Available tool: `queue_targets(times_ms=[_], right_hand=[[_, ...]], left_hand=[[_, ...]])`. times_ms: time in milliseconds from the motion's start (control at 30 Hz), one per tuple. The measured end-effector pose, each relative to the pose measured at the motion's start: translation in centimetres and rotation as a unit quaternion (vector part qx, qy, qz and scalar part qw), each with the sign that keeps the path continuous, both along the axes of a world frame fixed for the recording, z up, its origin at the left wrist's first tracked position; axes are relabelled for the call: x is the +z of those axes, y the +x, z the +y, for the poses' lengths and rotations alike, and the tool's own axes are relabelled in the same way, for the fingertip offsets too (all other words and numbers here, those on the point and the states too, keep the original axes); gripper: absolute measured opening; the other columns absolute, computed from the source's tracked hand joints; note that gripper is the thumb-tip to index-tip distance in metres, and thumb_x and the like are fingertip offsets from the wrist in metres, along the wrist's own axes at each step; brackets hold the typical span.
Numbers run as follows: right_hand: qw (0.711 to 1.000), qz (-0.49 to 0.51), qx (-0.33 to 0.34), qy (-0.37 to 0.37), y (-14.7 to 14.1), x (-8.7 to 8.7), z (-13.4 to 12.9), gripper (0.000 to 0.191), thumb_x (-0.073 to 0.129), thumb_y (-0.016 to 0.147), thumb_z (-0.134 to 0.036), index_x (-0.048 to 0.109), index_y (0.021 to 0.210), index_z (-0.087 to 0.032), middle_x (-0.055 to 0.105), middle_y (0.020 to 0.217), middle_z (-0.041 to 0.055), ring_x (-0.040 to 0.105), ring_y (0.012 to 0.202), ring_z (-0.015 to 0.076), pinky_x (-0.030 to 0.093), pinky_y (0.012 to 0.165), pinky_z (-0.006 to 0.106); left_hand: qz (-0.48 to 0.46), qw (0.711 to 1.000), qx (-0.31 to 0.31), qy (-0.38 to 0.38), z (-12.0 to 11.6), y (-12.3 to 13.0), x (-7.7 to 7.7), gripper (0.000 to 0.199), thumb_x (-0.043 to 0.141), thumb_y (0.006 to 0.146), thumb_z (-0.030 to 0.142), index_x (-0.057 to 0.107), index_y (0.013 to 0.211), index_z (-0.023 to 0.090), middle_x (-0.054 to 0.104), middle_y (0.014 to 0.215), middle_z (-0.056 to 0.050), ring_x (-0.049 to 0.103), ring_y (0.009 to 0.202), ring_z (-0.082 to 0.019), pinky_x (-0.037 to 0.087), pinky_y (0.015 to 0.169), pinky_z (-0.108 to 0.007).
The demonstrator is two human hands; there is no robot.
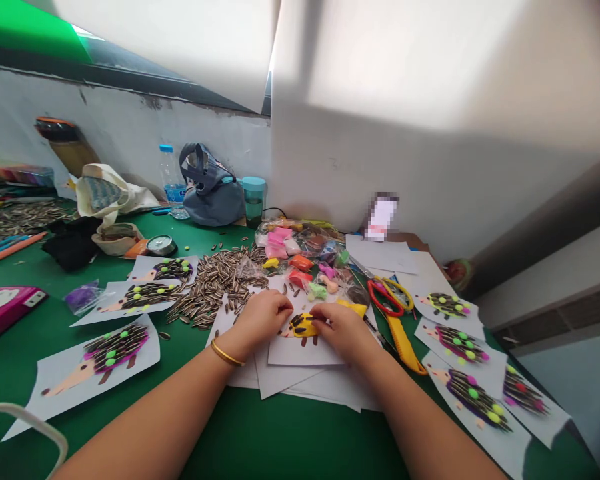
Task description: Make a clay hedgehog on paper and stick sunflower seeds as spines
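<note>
In the middle of the head view, a yellow clay hedgehog (304, 325) with dark seeds stuck in its body lies on a white sheet of paper (300, 355). Two brown feet show below it. My left hand (261, 319), with a gold bangle at the wrist, is at the animal's left side. Its thumb and fingertips are pinched together; whatever they hold is too small to see. My right hand (343, 330) covers the right end of the yellow body, fingers closed and bent down onto it. What lies under those fingertips is hidden. More paper sheets are stacked beneath.
A heap of striped sunflower seeds (215, 287) spreads to the left. Behind are bags of coloured clay (300, 260). Red-and-yellow scissors (387, 297) and a yellow utility knife (405, 343) lie at right. Finished hedgehog pictures (103, 360) flank both sides. A blue bag (213, 200) stands by the wall.
</note>
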State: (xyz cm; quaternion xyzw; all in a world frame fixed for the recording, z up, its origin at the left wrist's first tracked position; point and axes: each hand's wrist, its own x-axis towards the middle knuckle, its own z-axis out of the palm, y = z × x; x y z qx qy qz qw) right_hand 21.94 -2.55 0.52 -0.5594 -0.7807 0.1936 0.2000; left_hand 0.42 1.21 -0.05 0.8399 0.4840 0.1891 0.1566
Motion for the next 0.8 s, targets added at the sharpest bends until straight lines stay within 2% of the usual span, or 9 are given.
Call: queue_targets(times_ms=[133,300,800], right_hand=[[0.999,-0.023,0.026,0.043,-0.3,-0.1,-0.2,0.014,0.064,0.086,-0.015,0.075,0.092,-0.023,0.073,0.090,0.0025,0.064,0.086,0.0192,0.045,0.078,0.029],[0.994,-0.028,0.027,0.099,-0.6,-0.6,-0.2,0.011,0.069,0.085,-0.017,0.077,0.089,-0.023,0.071,0.089,0.0044,0.063,0.087,0.0197,0.046,0.080,0.030],[0.995,-0.037,0.051,0.075,-1.4,0.0,-0.3,0.017,0.068,0.085,-0.011,0.077,0.081,-0.024,0.069,0.082,0.0028,0.062,0.078,0.0160,0.045,0.074,0.027]], left_hand=[[0.013,1.000,-0.013,0.004,0.0,-0.1,0.0,0.018,0.058,0.085,0.020,0.076,0.087,0.023,0.072,0.090,-0.003,0.063,0.087,-0.020,0.044,0.079,-0.030],[0.020,1.000,-0.017,0.010,0.0,-0.1,-0.1,0.020,0.058,0.085,0.018,0.077,0.088,0.024,0.072,0.091,-0.004,0.063,0.088,-0.020,0.044,0.080,-0.031],[0.023,1.000,-0.018,0.010,0.0,0.0,-0.1,0.019,0.059,0.084,0.020,0.077,0.088,0.024,0.071,0.090,-0.004,0.063,0.088,-0.020,0.044,0.081,-0.031]])
